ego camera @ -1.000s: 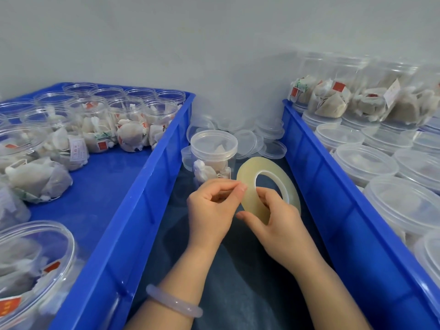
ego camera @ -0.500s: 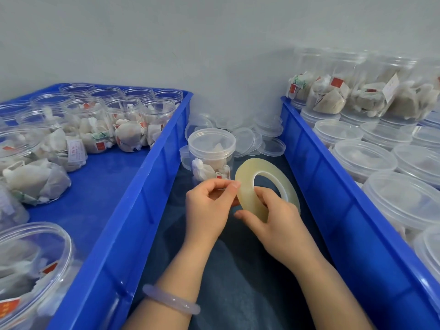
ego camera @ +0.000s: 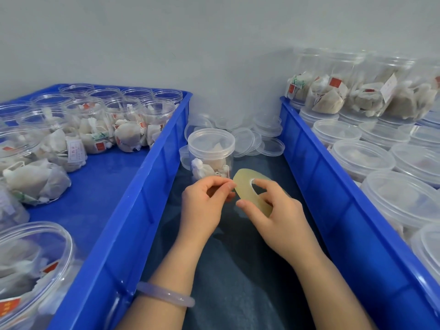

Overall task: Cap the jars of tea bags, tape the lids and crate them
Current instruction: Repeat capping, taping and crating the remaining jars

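Observation:
A capped clear jar of tea bags stands on the dark cloth between two blue crates. Just in front of it my right hand grips a pale yellow roll of clear tape, one finger through its hole. My left hand pinches at the roll's left edge with thumb and forefinger; the tape end itself is too thin to make out. The left blue crate holds several open jars with tea bags. The right blue crate holds several capped jars.
Loose clear lids lie piled behind the jar against the grey wall. More capped jars are stacked on top at the back of the right crate. A large open jar sits at the near left. The dark cloth covers the gap between the crates.
The tape roll has tilted flatter and turned in my right hand. My left fingers stay pinched at its edge. The jar has not moved.

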Demonstrator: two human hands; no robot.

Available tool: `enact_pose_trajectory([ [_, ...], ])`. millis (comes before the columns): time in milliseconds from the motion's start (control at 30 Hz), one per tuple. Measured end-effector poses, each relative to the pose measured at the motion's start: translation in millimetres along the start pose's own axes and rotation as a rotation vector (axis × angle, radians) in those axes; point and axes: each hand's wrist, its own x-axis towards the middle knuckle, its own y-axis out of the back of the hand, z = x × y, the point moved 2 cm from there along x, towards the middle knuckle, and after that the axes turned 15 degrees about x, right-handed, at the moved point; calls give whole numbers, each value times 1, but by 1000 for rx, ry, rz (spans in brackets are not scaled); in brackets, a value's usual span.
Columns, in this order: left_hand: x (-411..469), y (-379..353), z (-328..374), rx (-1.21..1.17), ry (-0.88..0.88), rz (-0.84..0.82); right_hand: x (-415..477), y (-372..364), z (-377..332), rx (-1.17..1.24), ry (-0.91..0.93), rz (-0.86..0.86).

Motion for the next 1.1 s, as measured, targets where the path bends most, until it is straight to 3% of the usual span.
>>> enact_pose_trajectory([
  [133,-3,-2,8,49,-94,40,11,4,-3,-13,-17,64],
  [333,-2,0,13,15,-125,226,49,14,-20,-6,53,28],
  [500,4,5,20,357,-384,499,77,12,-34,29,49,-34],
  [600,10,9,16,413,-377,624,80,10,-33,32,20,-66],
  [767,15,10,9,289,-201,524,81,9,-33,17,-49,-90],
  [933,18,12,7,347,-274,591,82,5,-33,40,-42,-31],
  [1100,23,7,1,269,-243,511,81,6,-33,31,-49,14],
])
